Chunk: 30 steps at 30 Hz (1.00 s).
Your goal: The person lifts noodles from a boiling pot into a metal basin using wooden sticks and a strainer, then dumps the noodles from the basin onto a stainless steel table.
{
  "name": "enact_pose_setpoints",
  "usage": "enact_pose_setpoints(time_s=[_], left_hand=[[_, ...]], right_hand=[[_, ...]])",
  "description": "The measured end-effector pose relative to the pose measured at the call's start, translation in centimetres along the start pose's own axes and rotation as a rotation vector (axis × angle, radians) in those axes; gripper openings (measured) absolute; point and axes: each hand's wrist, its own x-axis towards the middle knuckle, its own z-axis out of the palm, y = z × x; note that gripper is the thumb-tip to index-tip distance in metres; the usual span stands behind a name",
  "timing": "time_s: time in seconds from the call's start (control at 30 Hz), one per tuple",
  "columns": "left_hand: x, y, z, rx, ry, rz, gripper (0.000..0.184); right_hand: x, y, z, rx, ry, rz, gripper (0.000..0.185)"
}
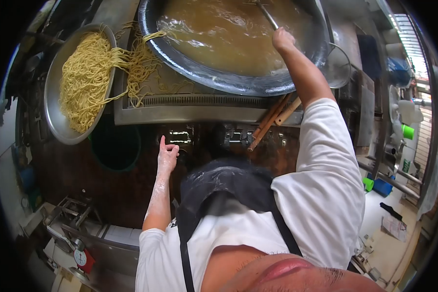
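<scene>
A large wok (219, 83) full of cloudy, rippling liquid fills the top of the view. My right hand (283, 40) is closed around a metal-handled tool (267, 17) that slants over the liquid; its working end is hard to make out. Down in front of the stove, my left hand (168, 155) hangs in the air with nothing in it, index finger stretched out and the others partly curled. White powder coats this hand and forearm. Yellow noodles (85, 78) are heaped in a metal bowl (53, 104) left of the wok.
Loose noodles (142, 68) spill over the steel stove top (180, 114), and a few hang on the wok's rim. Wooden handles (270, 119) jut past the stove's front edge. A dark green bucket (116, 146) stands below the bowl. A red dial scale (84, 259) sits at lower left.
</scene>
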Motion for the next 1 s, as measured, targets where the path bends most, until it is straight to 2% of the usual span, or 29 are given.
enact_pose_setpoints(time_s=[0.1, 0.2, 0.4, 0.47, 0.53, 0.6, 0.7, 0.73, 0.87, 0.9, 0.93, 1.0], left_hand=[[-0.2, -0.5, 0.2, 0.003, -0.009, 0.007, 0.085], [-1.0, -0.8, -0.1, -0.022, 0.008, 0.02, 0.085], [-2.4, -4.4, -2.9, 0.0, -0.017, 0.081, 0.085], [-3.0, -4.9, -4.3, 0.023, -0.029, 0.105, 0.086], [-3.0, -5.8, -5.4, 0.056, -0.042, 0.14, 0.086], [-2.6, -6.6, -6.5, 0.06, -0.037, 0.179, 0.086], [-3.4, -6.3, -8.6, 0.028, -0.055, 0.162, 0.086], [-3.2, -6.7, -9.3, 0.035, -0.055, 0.166, 0.086], [-3.0, -7.9, -11.5, 0.056, -0.027, 0.123, 0.086], [-3.4, -7.3, -11.9, 0.1, -0.003, 0.104, 0.085], [-3.3, -7.1, -12.0, 0.087, 0.011, 0.087, 0.085], [-3.1, -6.4, -11.9, 0.06, 0.043, 0.048, 0.085]], right_hand=[[2.8, -1.5, -2.9, -0.067, 0.031, -0.029, 0.039], [2.5, -1.3, -6.2, 0.008, 0.043, -0.082, 0.04], [-7.0, 2.7, -7.8, 0.055, 0.072, -0.21, 0.037], [-13.3, 2.6, -9.7, 0.256, -0.006, -0.124, 0.033], [-17.3, 3.4, -7.9, 0.553, -0.066, -0.096, 0.027], [-20.6, 3.1, -5.0, 0.718, -0.016, -0.09, 0.026], [-23.4, 3.1, -3.9, 0.728, -0.023, -0.002, 0.03], [-23.9, 3.0, -4.3, 0.728, -0.033, 0.013, 0.031], [-21.7, 5.9, -2.9, 0.607, 0.18, 0.081, 0.04], [-19.8, 7.2, -2.2, 0.559, 0.183, 0.123, 0.039], [-18.3, 8.1, -2.7, 0.585, 0.07, 0.147, 0.039], [-14.3, 9.5, -1.5, 0.432, 0.201, 0.076, 0.042]])
